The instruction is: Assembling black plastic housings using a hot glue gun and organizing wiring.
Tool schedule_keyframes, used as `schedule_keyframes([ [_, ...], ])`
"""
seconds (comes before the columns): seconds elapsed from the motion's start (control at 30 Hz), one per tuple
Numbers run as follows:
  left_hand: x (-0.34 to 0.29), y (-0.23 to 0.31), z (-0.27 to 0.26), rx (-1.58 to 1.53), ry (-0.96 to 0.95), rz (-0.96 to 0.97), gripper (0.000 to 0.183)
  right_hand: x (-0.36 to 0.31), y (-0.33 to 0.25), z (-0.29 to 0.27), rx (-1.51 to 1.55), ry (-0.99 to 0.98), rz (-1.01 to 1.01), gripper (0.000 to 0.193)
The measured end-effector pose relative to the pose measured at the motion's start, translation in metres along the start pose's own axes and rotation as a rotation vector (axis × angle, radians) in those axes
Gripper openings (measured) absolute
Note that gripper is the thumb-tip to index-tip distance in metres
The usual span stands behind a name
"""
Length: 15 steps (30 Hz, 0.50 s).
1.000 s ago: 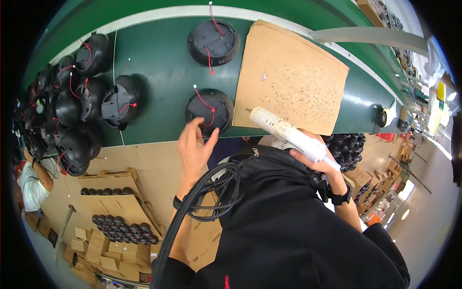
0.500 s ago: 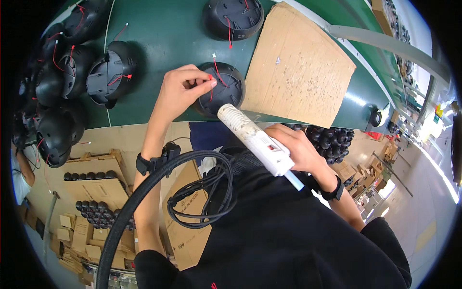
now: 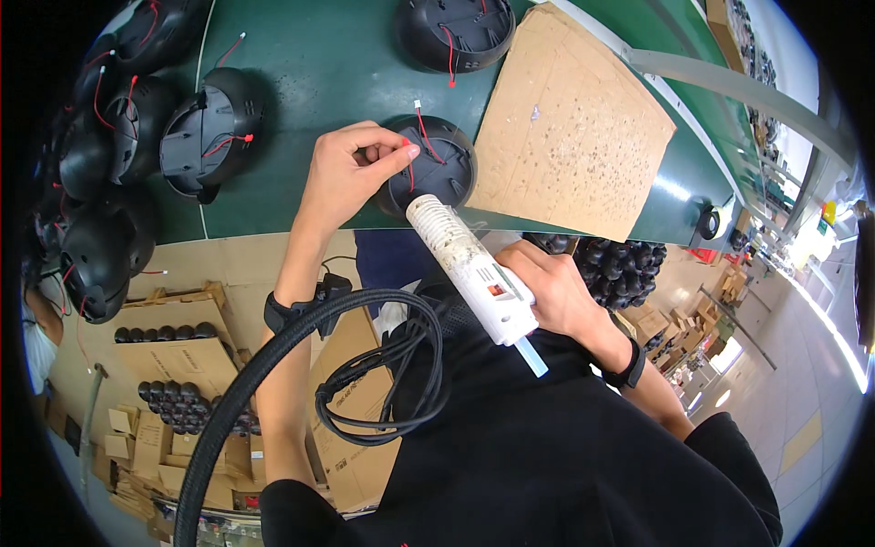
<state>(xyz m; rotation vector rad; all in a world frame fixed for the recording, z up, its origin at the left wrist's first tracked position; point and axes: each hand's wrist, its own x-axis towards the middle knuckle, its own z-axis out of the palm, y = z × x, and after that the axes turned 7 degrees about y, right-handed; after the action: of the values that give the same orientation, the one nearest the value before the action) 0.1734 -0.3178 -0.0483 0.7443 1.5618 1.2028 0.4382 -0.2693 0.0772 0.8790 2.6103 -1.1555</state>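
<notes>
White glue gun [image 3: 460, 255], wrapped in our right hand [image 3: 551, 284], has swung to seven o'clock of the shell [image 3: 448, 182]; our left hand [image 3: 348, 169] pinches red wire [image 3: 411, 173], probably steadying it.

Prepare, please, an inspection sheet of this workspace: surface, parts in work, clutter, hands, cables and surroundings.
Surface: green tabletop, with a dark-speckled cardboard sheet lying on it.
Job's things: round black housing with red wires; white hot-glue gun, its front end toward the housing's near edge, contact unclear.
Clutter: more black housings crowded at left; another housing beside the cardboard sheet's upper left.
Hands: left hand pinches one of the red wires above the housing; right hand grips the hot-glue gun.
Cables: thick black cable, with a thinner black coil beside it.
Surroundings: cardboard boxes at lower left; a person partly visible at the left edge.
</notes>
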Motion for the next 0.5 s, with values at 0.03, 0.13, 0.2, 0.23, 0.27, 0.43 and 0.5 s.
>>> schedule_keyframes([
  [0.03,-0.0002,-0.0007,-0.0001,-0.007,0.001,0.008,0.011,0.0001,-0.0009,0.0007,0.002,0.0,0.009,0.038],
  [0.13,-0.0009,-0.0002,-0.0004,-0.004,0.0,0.017,0.011,-0.0005,-0.0004,0.0022,-0.004,-0.003,0.025,0.037],
  [0.2,-0.0006,-0.0012,-0.0007,-0.005,-0.002,0.021,0.011,-0.0011,0.0003,0.003,-0.011,-0.006,0.033,0.037],
  [0.23,-0.0006,-0.0016,-0.0006,-0.006,-0.005,0.024,0.011,-0.0014,0.0004,0.0034,-0.011,-0.003,0.032,0.037],
  [0.27,-0.0011,-0.0016,-0.0004,-0.006,-0.005,0.024,0.011,-0.0017,0.0003,0.0037,-0.012,0.0,0.03,0.037],
  [0.43,-0.004,-0.0008,0.002,-0.028,0.022,0.004,0.009,-0.0007,-0.0023,0.0029,0.008,0.019,0.034,0.036],
  [0.5,-0.0052,-0.0026,0.0015,-0.029,0.031,0.009,0.008,-0.0005,-0.0021,0.0016,0.01,0.007,0.038,0.035],
])
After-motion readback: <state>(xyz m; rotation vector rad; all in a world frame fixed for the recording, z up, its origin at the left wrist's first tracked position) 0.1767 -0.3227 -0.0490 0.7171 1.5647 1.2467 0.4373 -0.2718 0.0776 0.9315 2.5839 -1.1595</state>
